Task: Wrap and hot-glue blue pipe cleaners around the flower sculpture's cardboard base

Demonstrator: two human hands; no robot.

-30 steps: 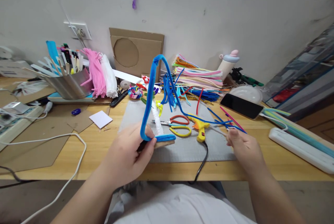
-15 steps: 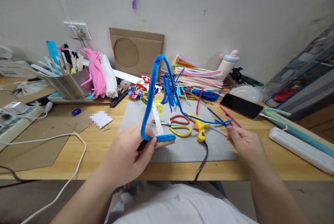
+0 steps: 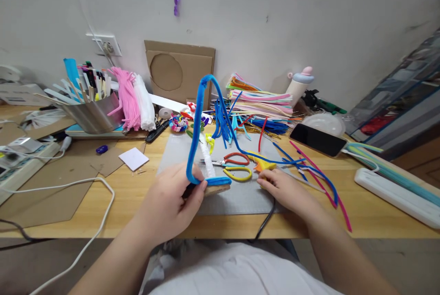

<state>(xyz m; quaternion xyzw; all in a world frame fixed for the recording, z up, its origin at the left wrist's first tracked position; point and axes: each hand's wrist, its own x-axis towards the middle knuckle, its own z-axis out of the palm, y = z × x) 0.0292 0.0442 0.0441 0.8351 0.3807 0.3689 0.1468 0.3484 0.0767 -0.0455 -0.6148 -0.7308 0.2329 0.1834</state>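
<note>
My left hand (image 3: 177, 198) is closed on the edge of a small cardboard base (image 3: 219, 189) trimmed with blue pipe cleaner. From it a thick blue pipe cleaner (image 3: 195, 134) rises, bends at the top and slopes down to the right, its thin end reaching over the glue gun. A white-wrapped stem (image 3: 207, 159) shows just behind the base; I cannot tell if it is joined on. My right hand (image 3: 280, 187) has its fingers around the handle of a yellow glue gun (image 3: 264, 163), which lies on the grey mat (image 3: 240, 198). Its grip is mostly hidden.
Pliers (image 3: 237, 173) with red and yellow handles lie between my hands. Loose pink pipe cleaners (image 3: 343, 210) and a phone (image 3: 318, 140) are at the right. Behind stand pipe cleaner bundles (image 3: 261, 102) and a metal pot of sticks (image 3: 92, 114). A white cable (image 3: 112, 198) crosses the left side.
My right hand has let go of the thin blue pipe cleaner end and moved left onto the glue gun's handle. My left hand holds the base almost in the same place.
</note>
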